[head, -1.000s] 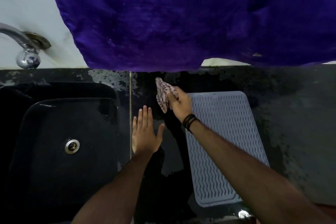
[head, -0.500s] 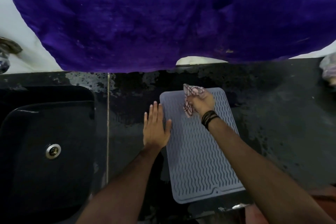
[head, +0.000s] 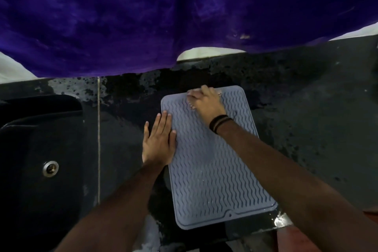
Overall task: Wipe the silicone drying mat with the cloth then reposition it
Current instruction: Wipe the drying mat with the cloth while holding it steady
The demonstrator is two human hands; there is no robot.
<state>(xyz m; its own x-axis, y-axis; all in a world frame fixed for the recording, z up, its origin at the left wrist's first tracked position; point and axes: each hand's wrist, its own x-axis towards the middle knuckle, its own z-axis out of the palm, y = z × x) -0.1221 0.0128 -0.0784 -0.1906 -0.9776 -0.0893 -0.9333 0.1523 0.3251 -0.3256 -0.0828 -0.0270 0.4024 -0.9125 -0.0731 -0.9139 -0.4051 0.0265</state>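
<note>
- Flat on the dark wet countertop [head: 306,129] lies the grey silicone drying mat [head: 210,170], its wavy ribs running across it, its near end close to the counter's front edge.
- Right hand [head: 206,104], a black band at its wrist, is curled over the cloth [head: 192,96] at the mat's far end; only pale bits of cloth show beyond the knuckles, pressed against the mat.
- Left hand [head: 159,143] is spread open, palm down, fingers straight and together, holding nothing; it rests across the mat's left edge, partly on the mat and partly on the counter.
- Off to the left sits the black sink [head: 41,170] with its metal drain [head: 50,168].
- Purple fabric [head: 163,16] hangs across the top of the view, hiding most of the white wall [head: 204,53] behind.
</note>
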